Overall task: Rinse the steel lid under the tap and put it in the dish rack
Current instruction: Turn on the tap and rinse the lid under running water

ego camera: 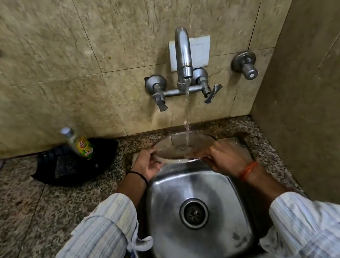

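Note:
The round steel lid [174,148] is held nearly flat over the back of the steel sink [236,207]. Water runs from the wall tap [183,57] and lands on the lid's right half. My left hand [147,162] grips the lid's left rim. At the lid's right front rim, my right hand [225,158] is wet and holds the edge. No dish rack is in view.
A black tray [66,176] lies on the granite counter left of the sink, with a small bottle [79,144] standing on it. A side wall [314,108] rises close on the right. A separate valve [245,65] sticks out of the back wall right of the tap.

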